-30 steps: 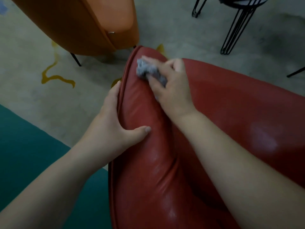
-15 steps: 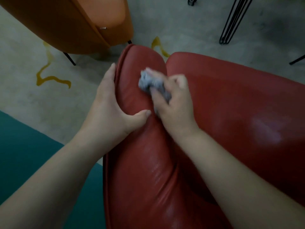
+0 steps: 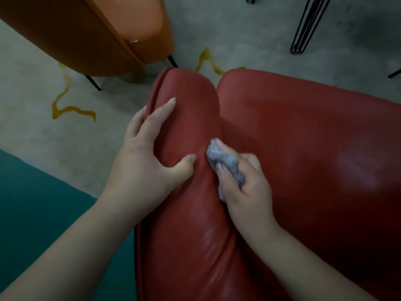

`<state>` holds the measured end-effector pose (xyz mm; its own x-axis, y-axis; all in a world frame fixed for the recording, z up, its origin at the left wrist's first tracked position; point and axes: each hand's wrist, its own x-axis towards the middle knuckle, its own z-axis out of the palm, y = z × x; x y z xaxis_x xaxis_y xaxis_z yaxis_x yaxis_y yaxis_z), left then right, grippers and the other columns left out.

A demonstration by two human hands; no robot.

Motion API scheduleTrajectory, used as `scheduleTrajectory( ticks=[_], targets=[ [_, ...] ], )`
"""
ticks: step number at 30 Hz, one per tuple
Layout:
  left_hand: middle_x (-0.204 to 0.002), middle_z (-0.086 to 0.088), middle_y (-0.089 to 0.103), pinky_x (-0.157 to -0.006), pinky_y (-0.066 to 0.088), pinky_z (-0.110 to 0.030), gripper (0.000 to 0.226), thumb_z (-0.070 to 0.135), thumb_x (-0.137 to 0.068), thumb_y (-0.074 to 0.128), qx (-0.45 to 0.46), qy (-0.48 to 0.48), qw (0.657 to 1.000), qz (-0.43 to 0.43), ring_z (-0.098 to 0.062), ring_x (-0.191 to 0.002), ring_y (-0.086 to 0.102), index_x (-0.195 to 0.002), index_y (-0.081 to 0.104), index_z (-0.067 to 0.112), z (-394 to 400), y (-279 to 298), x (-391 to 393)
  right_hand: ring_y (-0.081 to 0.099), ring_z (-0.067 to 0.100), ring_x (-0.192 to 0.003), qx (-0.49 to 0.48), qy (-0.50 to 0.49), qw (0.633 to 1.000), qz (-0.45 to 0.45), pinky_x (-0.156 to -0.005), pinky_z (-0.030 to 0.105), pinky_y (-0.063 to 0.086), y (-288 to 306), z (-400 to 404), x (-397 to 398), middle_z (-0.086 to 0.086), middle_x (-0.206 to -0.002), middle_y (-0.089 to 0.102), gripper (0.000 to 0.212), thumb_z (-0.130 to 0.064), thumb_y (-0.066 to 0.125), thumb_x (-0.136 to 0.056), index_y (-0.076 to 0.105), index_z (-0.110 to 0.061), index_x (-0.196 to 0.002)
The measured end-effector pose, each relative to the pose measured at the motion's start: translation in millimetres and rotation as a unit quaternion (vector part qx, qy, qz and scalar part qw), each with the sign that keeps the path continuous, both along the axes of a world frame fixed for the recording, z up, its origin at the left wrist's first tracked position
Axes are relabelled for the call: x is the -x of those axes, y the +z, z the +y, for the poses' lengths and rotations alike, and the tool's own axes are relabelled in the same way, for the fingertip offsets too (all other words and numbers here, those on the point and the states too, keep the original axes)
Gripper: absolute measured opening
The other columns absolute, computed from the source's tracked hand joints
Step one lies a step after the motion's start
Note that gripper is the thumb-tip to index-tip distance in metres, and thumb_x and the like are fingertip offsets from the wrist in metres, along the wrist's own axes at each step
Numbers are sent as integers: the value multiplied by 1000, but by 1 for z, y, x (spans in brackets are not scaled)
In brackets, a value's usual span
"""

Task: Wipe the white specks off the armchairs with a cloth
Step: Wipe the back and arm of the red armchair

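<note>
Grey cloth bunched under right-hand fingers, seemingly against red armrest.

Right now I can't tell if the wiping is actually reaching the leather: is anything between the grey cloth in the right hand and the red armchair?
Nothing visible. The right hand presses the crumpled grey cloth straight onto the red leather armchair, beside the crease. The left hand grips the armrest beside it, thumb near the cloth, not under it.
</note>
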<state>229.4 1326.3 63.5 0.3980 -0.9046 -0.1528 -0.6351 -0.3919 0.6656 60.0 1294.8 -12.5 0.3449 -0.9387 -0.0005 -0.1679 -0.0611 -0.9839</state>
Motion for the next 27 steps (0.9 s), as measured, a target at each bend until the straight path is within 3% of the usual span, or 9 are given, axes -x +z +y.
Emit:
scheduleTrajectory(
  ticks=[4, 7, 8, 11, 14, 16, 19, 22, 27],
  targets=[
    [-151, 10, 30, -97, 20, 3, 83, 53, -66, 71, 3, -3, 1000, -26, 2, -135, 28, -137, 28, 60, -1, -1, -2, 45, 0, -68, 7, -65, 993, 97, -66, 7, 32, -19, -85, -46, 3, -80, 49, 26, -24, 54, -90, 67, -18, -112],
    [-150, 11, 31, -109, 27, -20, 83, 51, -65, 67, 4, -4, 999, -34, -1, -137, 28, -138, 28, 59, -1, 0, 1, 57, 14, -76, -71, -62, 991, 100, -66, 17, 38, -35, -113, -59, 4, -81, 63, 21, -19, 51, -95, 69, -15, -105],
    [-150, 12, 31, -108, 27, -19, 83, 51, -65, 68, 7, -3, 999, -35, 1, -136, 28, -138, 28, 59, -1, 0, 2, 59, 13, -75, -77, -61, 991, 94, -65, 20, 40, -36, -107, -55, -4, -75, 64, 18, -20, 52, -95, 70, -19, -97],
    [-147, 16, 31, -93, 24, 3, 81, 51, -69, 72, 20, 1, 999, -36, 26, -119, 27, -138, 29, 58, -2, -2, 2, 51, -3, -51, -105, -56, 991, 63, -53, 15, 38, -19, -53, -27, -15, -52, 57, 30, -30, 56, -92, 58, -32, -62],
    [-147, 16, 32, -88, 26, 7, 79, 46, -71, 70, 22, 0, 999, -39, 23, -116, 31, -139, 31, 55, -2, -3, 2, 60, -5, -63, -121, 3, 991, 62, -60, 9, 42, 4, 6, 15, -13, -72, 66, 13, -42, 54, -84, 67, -44, -81],
    [-147, 14, 32, -88, 26, 8, 78, 43, -73, 71, 24, 0, 999, -31, 19, -117, 32, -139, 31, 55, -2, -3, 2, 62, -5, -70, -134, 15, 990, 49, -61, 4, 41, 14, 17, 28, -9, -83, 64, 20, -43, 56, -83, 68, -43, -100],
    [-147, 8, 35, -89, 21, 9, 77, 38, -75, 73, 34, -2, 998, -44, 14, -119, 33, -141, 34, 49, -2, -6, 1, 57, -6, -74, -75, -11, 996, 43, -69, 4, 38, 23, -4, 11, -7, -87, 57, 14, -34, 60, -88, 70, -37, -98],
    [-148, 3, 36, -89, 20, 9, 78, 40, -74, 71, 32, 1, 998, -54, 9, -122, 32, -141, 33, 48, -3, -10, -2, 54, 0, -81, -57, -18, 997, 52, -80, 0, 34, 23, -12, -15, 1, -99, 52, 36, -23, 60, -92, 60, -25, -129],
    [-154, -2, 25, -97, 27, -22, 79, 51, -75, 67, -25, 9, 996, -81, -15, -136, 32, -141, 23, 56, -1, -10, 1, 55, 3, -71, -2, 87, 993, 79, -75, 6, 41, 36, 46, 29, -3, -90, 43, 45, -27, 61, -88, 56, -28, -133]
  ],
)
